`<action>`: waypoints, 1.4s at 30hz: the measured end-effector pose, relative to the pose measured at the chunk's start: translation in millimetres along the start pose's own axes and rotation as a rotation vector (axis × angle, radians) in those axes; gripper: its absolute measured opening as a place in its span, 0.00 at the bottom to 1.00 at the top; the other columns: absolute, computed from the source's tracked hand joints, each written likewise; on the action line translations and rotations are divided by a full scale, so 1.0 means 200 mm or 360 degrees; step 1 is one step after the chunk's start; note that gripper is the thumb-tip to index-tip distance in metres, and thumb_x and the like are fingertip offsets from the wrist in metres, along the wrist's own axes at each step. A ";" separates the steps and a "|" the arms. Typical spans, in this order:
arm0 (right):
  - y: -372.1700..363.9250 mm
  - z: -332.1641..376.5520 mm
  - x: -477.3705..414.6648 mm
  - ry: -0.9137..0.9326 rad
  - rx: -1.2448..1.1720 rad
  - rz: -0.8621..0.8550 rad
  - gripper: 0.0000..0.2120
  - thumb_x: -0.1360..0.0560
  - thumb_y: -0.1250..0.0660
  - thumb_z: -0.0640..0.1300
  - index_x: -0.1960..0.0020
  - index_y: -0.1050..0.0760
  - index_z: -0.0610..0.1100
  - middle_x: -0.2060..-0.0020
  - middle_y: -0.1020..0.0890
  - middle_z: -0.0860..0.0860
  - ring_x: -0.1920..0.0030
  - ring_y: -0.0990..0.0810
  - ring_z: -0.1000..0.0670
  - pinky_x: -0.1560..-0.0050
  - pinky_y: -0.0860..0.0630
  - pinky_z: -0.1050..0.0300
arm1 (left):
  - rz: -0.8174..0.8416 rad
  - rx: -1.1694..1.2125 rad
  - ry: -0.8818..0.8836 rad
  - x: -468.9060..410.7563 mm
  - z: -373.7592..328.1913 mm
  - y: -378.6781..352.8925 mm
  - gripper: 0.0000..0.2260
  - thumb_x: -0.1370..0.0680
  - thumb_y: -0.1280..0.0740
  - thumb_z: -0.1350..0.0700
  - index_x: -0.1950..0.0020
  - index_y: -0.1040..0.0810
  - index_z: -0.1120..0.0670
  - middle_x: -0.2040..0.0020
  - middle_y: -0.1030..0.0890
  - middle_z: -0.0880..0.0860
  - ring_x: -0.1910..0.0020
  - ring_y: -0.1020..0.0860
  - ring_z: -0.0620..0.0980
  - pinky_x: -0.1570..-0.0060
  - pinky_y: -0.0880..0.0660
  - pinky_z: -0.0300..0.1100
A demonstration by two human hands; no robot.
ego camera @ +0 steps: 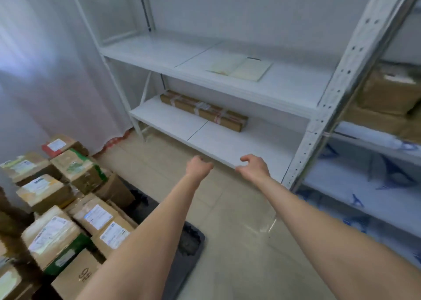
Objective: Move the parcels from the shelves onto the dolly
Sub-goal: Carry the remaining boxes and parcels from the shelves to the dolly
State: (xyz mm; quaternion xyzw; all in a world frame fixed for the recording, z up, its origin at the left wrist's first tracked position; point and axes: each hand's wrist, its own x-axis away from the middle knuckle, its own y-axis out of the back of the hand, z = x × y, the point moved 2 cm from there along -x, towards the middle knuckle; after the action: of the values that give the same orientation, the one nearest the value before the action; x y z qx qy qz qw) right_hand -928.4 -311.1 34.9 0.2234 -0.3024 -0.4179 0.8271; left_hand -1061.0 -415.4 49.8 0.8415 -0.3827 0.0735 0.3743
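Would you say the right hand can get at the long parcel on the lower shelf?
Probably yes: the right hand holds nothing, and the lower shelf before the long parcel is bare.

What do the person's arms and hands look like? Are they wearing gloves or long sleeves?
No gloves and no sleeves in view. The left arm and right arm are bare as far up as the picture shows. The left hand and right hand are bare too, with no watch, bracelet or ring that I can see.
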 end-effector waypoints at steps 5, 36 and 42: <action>0.69 -0.29 0.23 -0.0024 -0.0123 -0.0296 0.21 0.26 0.31 0.44 0.34 0.25 0.45 0.34 0.25 0.46 0.37 0.24 0.46 0.42 0.29 0.58 | 0.0147 -0.0198 -0.0389 0.35 -0.50 -0.43 0.25 0.23 0.36 0.57 0.27 0.36 0.59 0.30 0.31 0.59 0.35 0.28 0.57 0.43 0.31 0.43; 2.52 -1.44 -0.42 -0.0586 -0.0922 -0.0740 0.43 0.26 0.30 0.57 0.21 0.48 0.43 0.25 0.37 0.45 0.27 0.35 0.42 0.30 0.34 0.44 | 0.0502 -0.0124 -0.0731 0.19 -2.25 -2.27 0.28 0.23 0.34 0.49 0.29 0.37 0.63 0.35 0.27 0.58 0.37 0.27 0.57 0.42 0.28 0.46; 2.56 -1.54 -0.59 -0.0593 -0.1083 -0.0603 0.33 0.28 0.29 0.60 0.30 0.31 0.45 0.36 0.23 0.45 0.38 0.23 0.43 0.36 0.27 0.44 | 0.0566 0.0055 -0.0594 0.12 -2.30 -2.41 0.19 0.28 0.28 0.49 0.42 0.25 0.59 0.47 0.19 0.55 0.48 0.20 0.54 0.44 0.23 0.49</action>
State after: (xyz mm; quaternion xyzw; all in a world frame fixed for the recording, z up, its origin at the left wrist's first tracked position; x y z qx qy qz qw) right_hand -488.0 104.3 95.7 -0.0897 -0.2453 -0.6715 0.6935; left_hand -632.4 92.9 108.9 0.7663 -0.5856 -0.0118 0.2640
